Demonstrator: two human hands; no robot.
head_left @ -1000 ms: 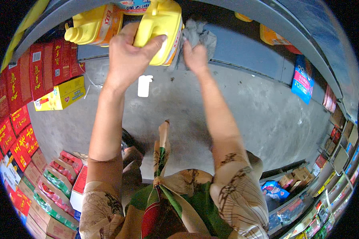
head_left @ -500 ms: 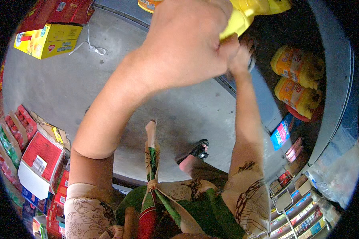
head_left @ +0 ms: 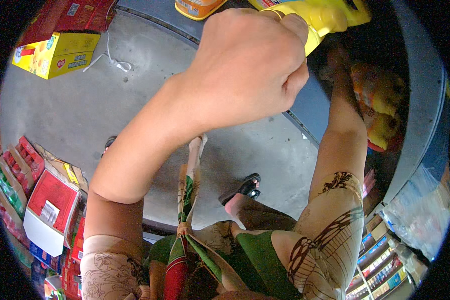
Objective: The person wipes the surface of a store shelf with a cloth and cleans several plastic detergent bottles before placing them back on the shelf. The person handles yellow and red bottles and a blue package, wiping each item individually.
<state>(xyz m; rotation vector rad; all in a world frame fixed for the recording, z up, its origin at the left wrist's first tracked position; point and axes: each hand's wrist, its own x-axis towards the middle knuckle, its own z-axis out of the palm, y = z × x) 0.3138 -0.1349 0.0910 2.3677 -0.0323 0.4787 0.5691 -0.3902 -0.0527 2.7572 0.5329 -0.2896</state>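
Note:
Large in the upper middle, my left hand [head_left: 257, 67] is closed on a yellow plastic jug [head_left: 312, 22]. Its fingers curl away from view, and the hand hides part of the jug. To the right, my right arm stretches into a dark recess, where my right hand [head_left: 338, 57] is dim. Its fingers are lost in shadow, so I cannot make out their shape or any contact. Close to that forearm stand two yellow jugs with orange labels [head_left: 377, 82], shaded and partly covered by the arm.
An orange-labelled container [head_left: 197, 7] stands at the top edge. Yellow and red cartons [head_left: 60, 52] with a white cable [head_left: 116, 63] lie upper left. Packaged bottles and an open red box [head_left: 55, 195] fill the left side. Shelves [head_left: 380, 265] and clear plastic bags [head_left: 417, 215] are lower right.
My right hand has moved right and farther into the dark recess, away from my left hand. My left hand has shifted slightly right and down, still gripping the yellow jug.

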